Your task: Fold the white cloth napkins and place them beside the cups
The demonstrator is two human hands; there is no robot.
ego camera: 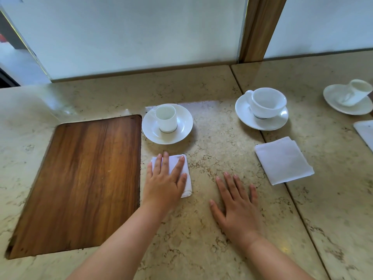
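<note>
A café or hotel dining counter: polished beige marble top (212, 122) (with an inset wooden panel (84, 178)), white cups on saucers (167, 136), frosted glass partitions (131, 31).

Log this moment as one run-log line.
left hand: flat on folded napkin below small cup | right hand: flat on counter
</note>
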